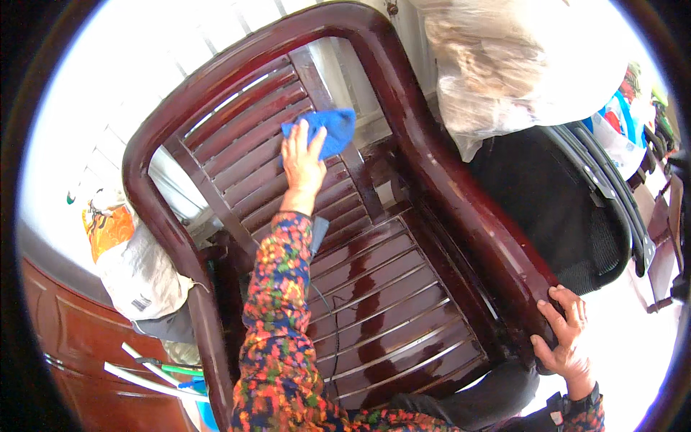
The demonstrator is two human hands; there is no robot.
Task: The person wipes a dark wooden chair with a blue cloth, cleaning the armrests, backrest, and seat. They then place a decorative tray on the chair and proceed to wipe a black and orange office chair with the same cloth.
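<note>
My left hand (303, 170) holds a blue cloth (337, 129) flat against the slatted backrest (259, 140) of a dark red, glossy wooden armchair. Part of the cloth is hidden under the fingers. My right hand (567, 335) grips the front end of the chair's right armrest (464, 200), fingers spread over its edge. Below the backrest lies the slatted seat (388, 302), shiny with reflections. A grey object (319, 235), partly covered by my left sleeve, stands at the back of the seat, and a thin dark cord (337, 335) runs forward across the slats.
A black mesh-backed chair (550, 216) stands close on the right, with a large plastic-wrapped bundle (486, 70) above it. Bags (143, 275) hang by the left armrest. White strips (151, 380) and a reddish-brown panelled wooden surface (86, 335) are at lower left.
</note>
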